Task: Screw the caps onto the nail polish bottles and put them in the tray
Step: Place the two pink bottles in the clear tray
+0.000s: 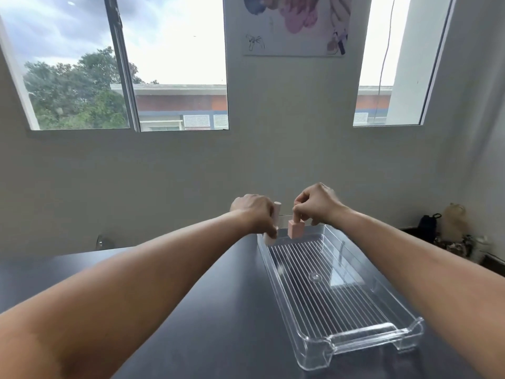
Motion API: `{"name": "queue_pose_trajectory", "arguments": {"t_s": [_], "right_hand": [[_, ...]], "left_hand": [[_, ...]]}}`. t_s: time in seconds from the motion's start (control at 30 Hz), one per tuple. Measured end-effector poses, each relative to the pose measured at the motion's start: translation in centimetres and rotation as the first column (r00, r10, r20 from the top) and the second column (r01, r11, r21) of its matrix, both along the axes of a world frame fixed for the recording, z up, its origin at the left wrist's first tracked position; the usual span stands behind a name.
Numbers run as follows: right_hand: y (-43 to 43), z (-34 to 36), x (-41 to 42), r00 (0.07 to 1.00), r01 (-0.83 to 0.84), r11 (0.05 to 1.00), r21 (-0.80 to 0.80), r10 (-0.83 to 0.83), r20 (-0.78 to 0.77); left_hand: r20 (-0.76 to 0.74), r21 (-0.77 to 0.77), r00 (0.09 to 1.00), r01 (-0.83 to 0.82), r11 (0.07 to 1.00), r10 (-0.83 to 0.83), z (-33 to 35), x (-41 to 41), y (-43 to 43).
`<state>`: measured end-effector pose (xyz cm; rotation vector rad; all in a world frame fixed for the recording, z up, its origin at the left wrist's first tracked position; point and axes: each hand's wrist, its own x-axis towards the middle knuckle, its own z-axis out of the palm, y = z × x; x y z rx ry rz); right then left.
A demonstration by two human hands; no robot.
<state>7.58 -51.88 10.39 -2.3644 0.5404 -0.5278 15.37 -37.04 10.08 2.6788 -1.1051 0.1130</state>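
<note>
Two bare forearms (109, 296) are spanning a dark table (218, 310) beside a clear ribbed tray (355, 341), which is lying lengthwise away from the camera. The right hand (317, 203) is pinching the cap of a square pink bottle (296, 230), which is hanging upright over the tray's far end, apparently just above its floor. The left hand (254, 212) is gripping a paler bottle (275, 218) with a tall cap, leaning slightly at the far left corner; whether it is inside the rim is unclear. The pink bottle is looking nearer to going straight down.
</note>
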Motion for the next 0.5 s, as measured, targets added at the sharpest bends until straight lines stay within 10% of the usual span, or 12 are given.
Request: {"name": "queue_pose_trajectory", "arguments": {"t_s": [0.5], "right_hand": [[0.2, -1.1, 1.0, 1.0, -0.011, 1.0, 0.022, 0.01, 0.015]], "left_hand": [[-0.128, -0.196, 0.991, -0.062, 0.979, 0.037, 0.4, 2.0, 0.5]]}}
